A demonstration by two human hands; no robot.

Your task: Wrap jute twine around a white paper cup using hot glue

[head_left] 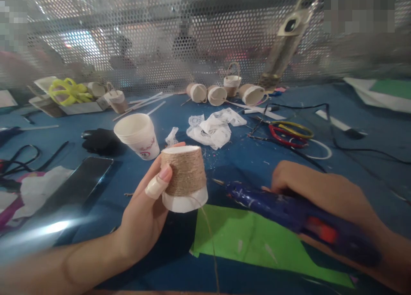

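Note:
My left hand (144,205) is wrapped round a paper cup (186,171) that is mostly covered in coils of twine. A white band of bare cup shows at its lower end, and a loose strand of twine (210,235) hangs down from there. The thumb wears a pale bandage (156,187). In my right hand (321,192) is a dark blue hot glue gun (266,203) with a red patch on its side. Its metal nozzle points at the cup from the right, a small gap apart. Beneath lies a green sheet (250,239).
A stack of white paper cups (136,134) stands behind my left hand, near crumpled white lace (213,128). Scissors (289,132) and black cables lie right. Several twine-wrapped cups (216,95) line the back by a perforated metal panel (154,42). A phone (83,179) lies left.

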